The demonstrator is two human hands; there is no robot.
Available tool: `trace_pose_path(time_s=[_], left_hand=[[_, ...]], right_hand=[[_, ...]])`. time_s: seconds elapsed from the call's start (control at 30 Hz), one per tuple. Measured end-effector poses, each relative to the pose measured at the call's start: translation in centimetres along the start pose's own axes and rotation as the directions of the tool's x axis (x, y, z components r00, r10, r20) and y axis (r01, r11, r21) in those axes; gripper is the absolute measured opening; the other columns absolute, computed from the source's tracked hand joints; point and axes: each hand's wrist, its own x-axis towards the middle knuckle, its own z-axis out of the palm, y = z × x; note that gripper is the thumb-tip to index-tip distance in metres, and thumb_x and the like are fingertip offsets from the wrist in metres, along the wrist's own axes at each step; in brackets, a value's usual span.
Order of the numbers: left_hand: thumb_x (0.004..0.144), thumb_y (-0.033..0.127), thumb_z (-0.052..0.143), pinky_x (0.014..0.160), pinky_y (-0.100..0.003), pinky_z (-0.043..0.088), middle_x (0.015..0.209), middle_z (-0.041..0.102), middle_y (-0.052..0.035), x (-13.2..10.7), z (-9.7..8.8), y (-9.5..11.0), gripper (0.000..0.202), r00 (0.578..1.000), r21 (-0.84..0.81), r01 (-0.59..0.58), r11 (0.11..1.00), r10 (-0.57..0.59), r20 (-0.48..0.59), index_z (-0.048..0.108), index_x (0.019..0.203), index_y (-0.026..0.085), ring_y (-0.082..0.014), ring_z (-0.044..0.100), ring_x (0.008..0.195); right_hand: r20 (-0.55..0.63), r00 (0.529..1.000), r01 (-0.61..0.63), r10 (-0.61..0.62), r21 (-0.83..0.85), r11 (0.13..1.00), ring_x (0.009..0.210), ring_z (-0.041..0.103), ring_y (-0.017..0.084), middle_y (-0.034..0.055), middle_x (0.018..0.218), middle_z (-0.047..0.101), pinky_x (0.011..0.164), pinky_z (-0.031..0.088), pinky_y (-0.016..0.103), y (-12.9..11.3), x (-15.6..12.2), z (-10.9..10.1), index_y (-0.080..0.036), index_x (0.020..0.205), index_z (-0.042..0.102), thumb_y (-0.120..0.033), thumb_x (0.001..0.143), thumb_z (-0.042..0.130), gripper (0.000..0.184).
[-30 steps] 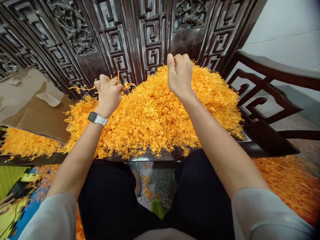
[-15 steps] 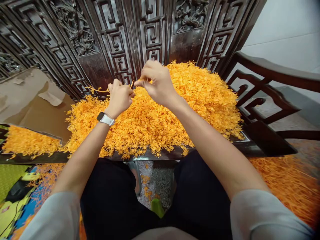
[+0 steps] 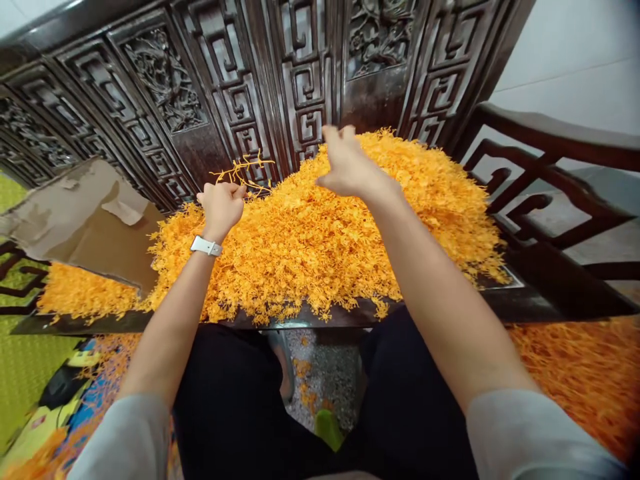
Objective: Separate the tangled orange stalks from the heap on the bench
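Here are the orange sprigs (image 3: 246, 164), thin and branching, poking up just above the left part of the pile (image 3: 300, 247). The left hand (image 3: 221, 205) has them, fingers curled in tight, and now it has them alone! Half a second ago the right hand (image 3: 347, 163) is in close, its fingertips up against the left; now it is well apart, over the middle of the pile, blurred, fingers spread, thumb out, nothing visible in it. So the left does all the holding at this instant, and the right looks free. Below, the pile lies heaped on the bench (image 3: 350, 315); the torn cardboard (image 3: 105, 233) stands left of it, the carved back (image 3: 193, 150) behind it.
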Motion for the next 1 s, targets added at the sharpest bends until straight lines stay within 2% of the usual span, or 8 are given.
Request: trace_pose_path(time_s=[0.17, 0.27, 0.37, 0.47, 0.6, 0.73, 0.87, 1.0], left_hand=[[0.099, 0.037, 0.054, 0.102, -0.061, 0.038, 0.087, 0.077, -0.0132, -0.1, -0.1, -0.2, 0.033, 1.0, 0.023, 0.029, 0.999, -0.029, -0.007, 0.079, 0.082, 0.022, -0.038, 0.06, 0.104], [0.099, 0.039, 0.054, 0.101, -0.059, 0.039, 0.088, 0.078, -0.0125, 0.1, 0.1, -0.9, 0.035, 0.999, 0.002, 0.036, 0.999, -0.036, -0.012, 0.08, 0.082, 0.022, -0.0376, 0.062, 0.103], [0.096, 0.035, 0.055, 0.097, -0.054, 0.04, 0.088, 0.08, -0.0109, 0.5, 0.3, -1.5, 0.033, 0.999, -0.03, 0.041, 0.999, -0.041, -0.007, 0.081, 0.082, 0.022, -0.0349, 0.066, 0.098], [0.092, 0.027, 0.057, 0.091, -0.044, 0.043, 0.085, 0.08, -0.0089, 1.1, 0.7, -1.9, 0.027, 0.998, -0.104, 0.066, 0.992, -0.065, 0.016, 0.081, 0.081, 0.02, -0.029, 0.068, 0.09], [0.095, 0.026, 0.053, 0.087, -0.037, 0.046, 0.091, 0.081, -0.0077, 1.4, 0.9, -2.7, 0.03, 0.995, -0.213, -0.092, 0.973, 0.1, 0.028, 0.081, 0.086, 0.019, -0.0242, 0.069, 0.087], [0.101, 0.021, 0.043, 0.092, -0.04, 0.045, 0.103, 0.078, -0.0124, 0.6, 0.4, -4.6, 0.033, 0.953, -0.01, -0.298, 0.954, 0.299, 0.044, 0.075, 0.094, 0.023, -0.0285, 0.066, 0.103], [0.109, 0.037, 0.041, 0.082, -0.044, 0.04, 0.097, 0.071, -0.0192, -0.3, 0.1, -6.2, 0.033, 0.953, 0.266, -0.303, 0.915, 0.295, 0.071, 0.069, 0.1, 0.022, -0.0356, 0.062, 0.1], [0.108, 0.032, 0.042, 0.082, -0.043, 0.039, 0.096, 0.071, -0.0195, -0.3, 0.5, -7.4, 0.029, 0.965, 0.303, -0.262, 0.916, 0.249, 0.082, 0.067, 0.097, 0.022, -0.0353, 0.064, 0.104]], right_hand=[[0.466, 0.874, -0.18, 0.138, 0.047, 0.983, 0.102, 0.073, 0.03, 0.0106, 0.105, 0.074, 0.087, 0.063, 0.044, -0.7, -1.1, 2.9, -0.018, 0.118, 0.072, -0.021, 0.061, 0.101, 0.064], [0.463, 0.87, -0.262, 0.169, 0.144, 0.954, 0.073, 0.069, 0.018, 0.0097, 0.088, 0.075, 0.063, 0.056, 0.031, -2.8, -1.9, 4.1, -0.016, 0.091, 0.071, -0.033, 0.088, 0.086, 0.022], [0.473, 0.861, -0.324, 0.185, 0.231, 0.918, 0.059, 0.059, 0.011, 0.0076, 0.069, 0.067, 0.054, 0.046, 0.024, -4.8, -2.9, 5.5, -0.017, 0.067, 0.059, -0.028, 0.106, 0.064, 0.041], [0.704, 0.682, -0.533, 0.197, 0.295, 0.793, 0.05, 0.043, 0.006, -0.0005, 0.06, 0.053, 0.047, 0.035, 0.019, -7.3, -5.2, 7.8, -0.018, 0.068, 0.054, -0.026, 0.108, 0.063, 0.042], [0.878, 0.453, -0.845, 0.152, 0.369, 0.388, 0.046, 0.02, 0.004, -0.0099, 0.056, 0.029, 0.043, 0.019, 0.017, -10.2, -9.0, 10.6, -0.02, 0.075, 0.044, -0.032, 0.116, 0.043, 0.042], [0.802, 0.589, -0.805, 0.1, 0.571, 0.163, 0.051, 0.025, 0.005, -0.0084, 0.06, 0.033, 0.046, 0.026, 0.017, -9.8, -9.1, 9.1, -0.019, 0.081, 0.048, -0.03, 0.113, 0.052, 0.034], [0.651, 0.72, -0.694, 0.238, 0.676, 0.248, 0.054, 0.028, 0.006, -0.007, 0.063, 0.036, 0.046, 0.029, 0.018, -6.8, -6.4, 5.9, -0.018, 0.08, 0.052, -0.027, 0.106, 0.066, 0.031], [0.705, 0.669, -0.74, 0.235, 0.602, 0.301, 0.052, 0.024, 0.006, -0.0078, 0.062, 0.035, 0.043, 0.025, 0.018, -6.9, -7.7, 5.9, -0.019, 0.077, 0.053, -0.023, 0.102, 0.071, 0.031]])
